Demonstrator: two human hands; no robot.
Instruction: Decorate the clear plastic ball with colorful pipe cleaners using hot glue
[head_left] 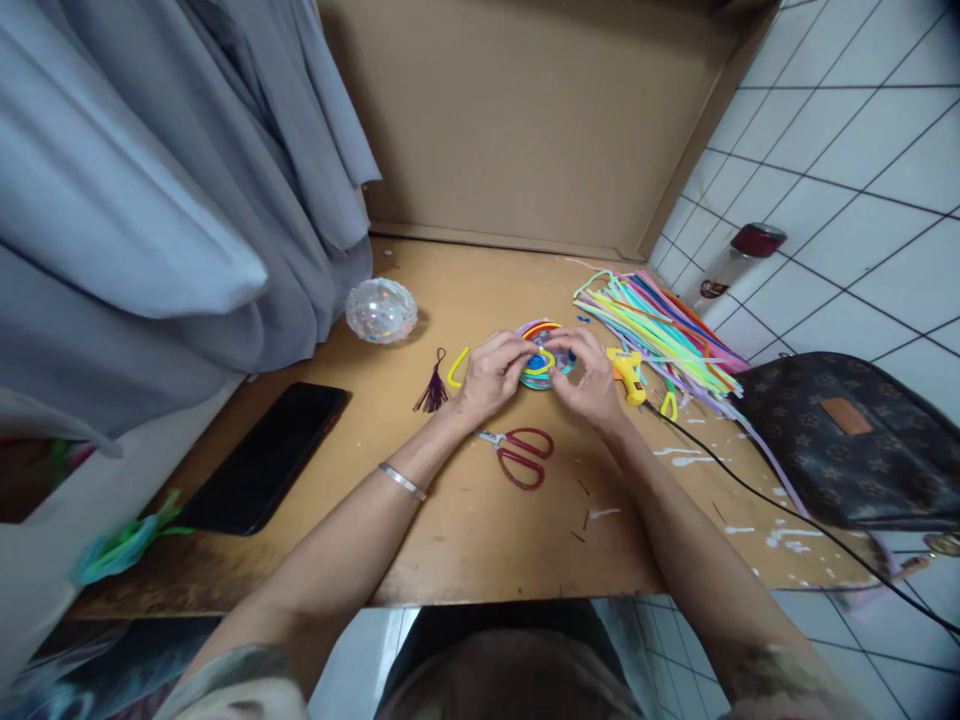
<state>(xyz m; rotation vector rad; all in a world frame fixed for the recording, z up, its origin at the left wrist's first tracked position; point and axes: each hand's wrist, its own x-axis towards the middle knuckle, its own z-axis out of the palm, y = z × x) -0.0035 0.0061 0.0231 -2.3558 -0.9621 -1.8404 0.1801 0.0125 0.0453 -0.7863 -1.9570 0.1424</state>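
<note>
My left hand is closed, its thumb and fingertips pinching a yellow pipe cleaner bent into a curve. From the other side my right hand closes on the same piece, thumb and index finger curled round it. Directly beneath lies a round, many-coloured thing with rainbow arcs at its edge, partly covered by my hands. Another bent yellow pipe cleaner rests beside my left hand, near a dark purple tassel. Red-handled scissors lie between my forearms. A yellow glue gun touches or nearly touches my right hand.
Pipe cleaners are heaped at the back right, by a dark patterned bag and a clear bottle. A transparent ball and black phone lie left. The glue gun's cord crosses the table's right side.
</note>
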